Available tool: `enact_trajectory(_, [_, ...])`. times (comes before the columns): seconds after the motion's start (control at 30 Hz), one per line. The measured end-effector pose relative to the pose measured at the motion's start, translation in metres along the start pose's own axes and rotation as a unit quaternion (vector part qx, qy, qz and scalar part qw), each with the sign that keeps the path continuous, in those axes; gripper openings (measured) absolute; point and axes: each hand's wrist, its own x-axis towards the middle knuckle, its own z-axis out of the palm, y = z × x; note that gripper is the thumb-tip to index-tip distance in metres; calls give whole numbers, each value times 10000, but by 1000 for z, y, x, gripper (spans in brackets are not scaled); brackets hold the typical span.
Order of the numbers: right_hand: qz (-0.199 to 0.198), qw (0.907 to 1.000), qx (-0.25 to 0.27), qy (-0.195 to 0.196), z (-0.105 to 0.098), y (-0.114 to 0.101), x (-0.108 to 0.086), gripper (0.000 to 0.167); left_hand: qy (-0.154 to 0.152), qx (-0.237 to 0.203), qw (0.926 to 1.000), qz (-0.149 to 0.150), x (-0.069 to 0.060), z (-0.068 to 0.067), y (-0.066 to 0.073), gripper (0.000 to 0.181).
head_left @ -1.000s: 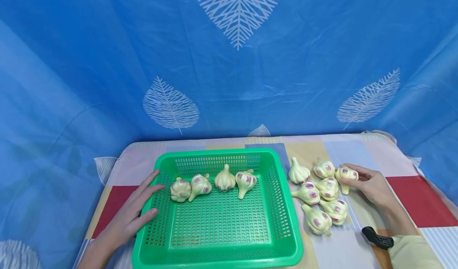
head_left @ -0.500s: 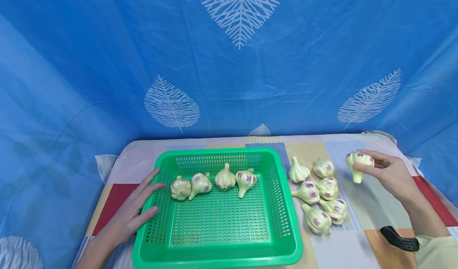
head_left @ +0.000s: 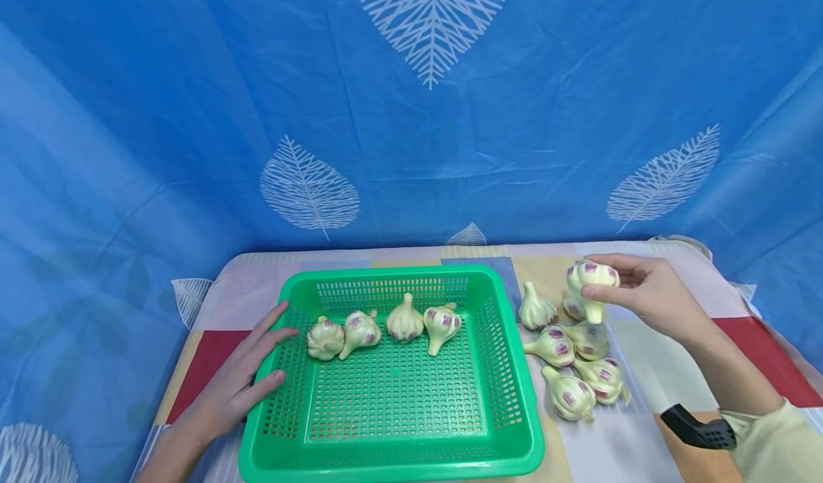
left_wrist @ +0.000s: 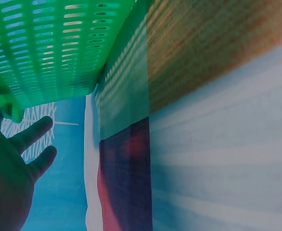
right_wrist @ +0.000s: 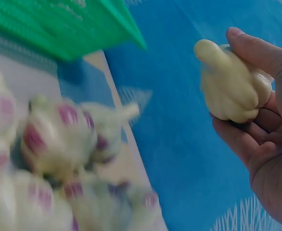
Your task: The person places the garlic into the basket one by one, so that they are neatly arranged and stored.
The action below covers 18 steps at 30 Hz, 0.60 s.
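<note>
My right hand (head_left: 649, 294) holds a garlic bulb (head_left: 590, 277) between thumb and fingers, stem down, above the back of a loose group of garlic. In the right wrist view the held bulb (right_wrist: 235, 86) is clear of the others, gripped by the right hand (right_wrist: 271, 130). My left hand (head_left: 231, 379) rests with spread fingers on the left rim of the green basket (head_left: 395, 469). Inside the basket, several bulbs (head_left: 403, 319) lie in a row toward the back. The left wrist view shows the left hand (left_wrist: 16, 168) beside the basket wall (left_wrist: 49, 53).
Right of the basket lie several bulbs close together, among them one at the front (head_left: 570, 394) and one at the back left (head_left: 536, 307). They rest on a patchwork tablecloth (head_left: 643, 433). A blue curtain (head_left: 411, 147) with white leaf patterns hangs behind the table.
My right hand lifted the bulb from the right edge of the group, moved right with it, then came back left over the group. The left hand has stayed on the basket.
</note>
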Motion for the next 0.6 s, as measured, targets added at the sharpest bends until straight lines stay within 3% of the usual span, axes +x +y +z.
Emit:
enact_trajectory(0.3, [-283, 9939, 742, -765, 32, -54, 15, 53, 15, -58, 10000, 29, 1, 0, 2, 57])
enact_trajectory(0.47, [-535, 9844, 1223, -1143, 56, -78, 25, 54, -18, 6, 10000, 17, 0, 0, 1, 58])
enact_trajectory(0.6, [-739, 9771, 1201, -1596, 81, -97, 35, 57, 43, 70, 10000, 26, -1, 1, 0, 58])
